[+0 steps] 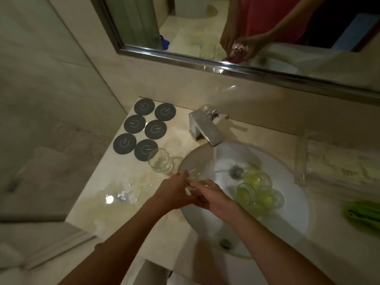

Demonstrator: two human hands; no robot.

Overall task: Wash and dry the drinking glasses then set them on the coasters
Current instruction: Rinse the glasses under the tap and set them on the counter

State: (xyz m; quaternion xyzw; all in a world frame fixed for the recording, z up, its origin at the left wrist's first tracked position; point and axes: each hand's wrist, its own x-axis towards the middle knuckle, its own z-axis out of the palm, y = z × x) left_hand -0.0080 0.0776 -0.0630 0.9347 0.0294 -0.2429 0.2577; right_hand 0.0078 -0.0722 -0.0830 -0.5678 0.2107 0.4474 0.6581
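Over the left rim of the sink [296, 212], the left hand [172, 194] and right hand [211, 197] meet around one clear glass [192, 179], the fingers of both curled on it, beside the water running from the tap [205, 128]. Three more glasses [259, 192] lie bunched in the basin's right half. On the wet desk [115, 206], another glass [161, 161] stands by the basin edge, touching the nearest of six dark coasters [145, 128] near the wall corner.
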